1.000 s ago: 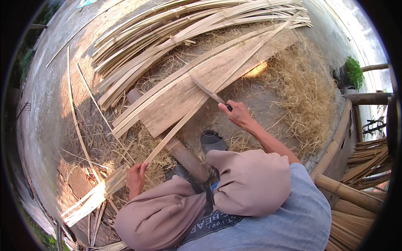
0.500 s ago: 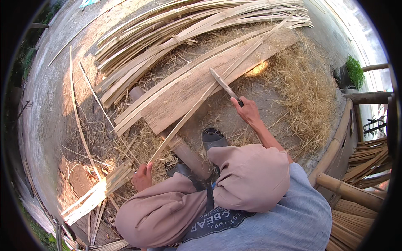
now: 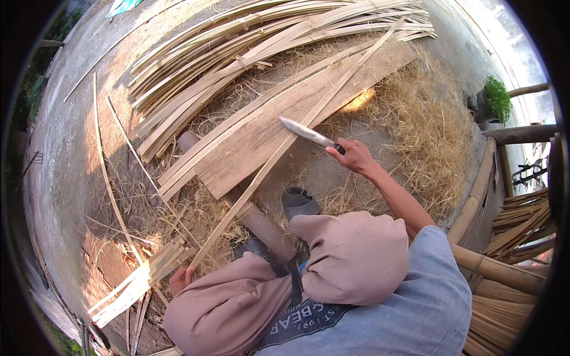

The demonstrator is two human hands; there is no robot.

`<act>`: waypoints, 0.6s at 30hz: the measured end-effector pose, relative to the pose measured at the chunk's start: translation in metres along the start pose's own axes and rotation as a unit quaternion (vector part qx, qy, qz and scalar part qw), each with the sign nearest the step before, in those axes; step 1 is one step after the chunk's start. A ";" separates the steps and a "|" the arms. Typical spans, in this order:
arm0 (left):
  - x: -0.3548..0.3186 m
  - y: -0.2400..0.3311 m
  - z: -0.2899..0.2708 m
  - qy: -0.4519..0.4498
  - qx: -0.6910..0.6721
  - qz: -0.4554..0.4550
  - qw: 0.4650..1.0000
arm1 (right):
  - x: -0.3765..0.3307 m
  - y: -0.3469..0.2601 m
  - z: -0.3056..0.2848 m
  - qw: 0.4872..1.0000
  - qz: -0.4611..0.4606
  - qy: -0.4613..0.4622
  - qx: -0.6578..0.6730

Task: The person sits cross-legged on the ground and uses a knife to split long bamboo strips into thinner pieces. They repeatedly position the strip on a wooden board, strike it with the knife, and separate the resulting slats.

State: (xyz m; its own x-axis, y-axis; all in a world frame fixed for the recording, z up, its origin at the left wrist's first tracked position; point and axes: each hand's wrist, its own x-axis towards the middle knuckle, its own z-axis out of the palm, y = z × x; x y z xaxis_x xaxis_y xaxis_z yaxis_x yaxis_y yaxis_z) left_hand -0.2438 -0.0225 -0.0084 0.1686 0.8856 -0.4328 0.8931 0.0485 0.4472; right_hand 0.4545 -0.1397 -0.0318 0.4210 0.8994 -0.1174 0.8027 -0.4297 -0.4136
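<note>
Fingers (image 3: 350, 147) closed, I gripped a knife (image 3: 306, 132) in my right hand (image 3: 358, 159); my left hand (image 3: 180, 280) pinched a strip (image 3: 246, 196) crossing the board (image 3: 240, 155).

Wooden plank (image 3: 255, 142), pale strip (image 3: 274, 160) across it, grey floor (image 3: 65, 148) under tangled shavings (image 3: 430, 139)

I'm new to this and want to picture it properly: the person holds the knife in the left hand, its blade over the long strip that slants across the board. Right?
Not quite: the head view shows the knife in the right hand, not the left. Its blade is indeed over the long strip that slants across the board.
</note>
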 end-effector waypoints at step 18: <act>-0.036 -0.076 -0.033 -0.036 -0.086 -0.175 0.980 | 0.046 0.050 -0.023 0.988 0.132 0.075 0.018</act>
State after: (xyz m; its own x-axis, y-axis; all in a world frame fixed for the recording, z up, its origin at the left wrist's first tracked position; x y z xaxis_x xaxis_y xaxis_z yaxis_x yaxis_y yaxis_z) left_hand -0.3313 -0.0428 -0.0013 -0.1007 0.7664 -0.6344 0.8190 0.4259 0.3845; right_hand 0.5238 -0.1218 -0.0377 0.6741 0.7331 -0.0909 0.6418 -0.6421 -0.4192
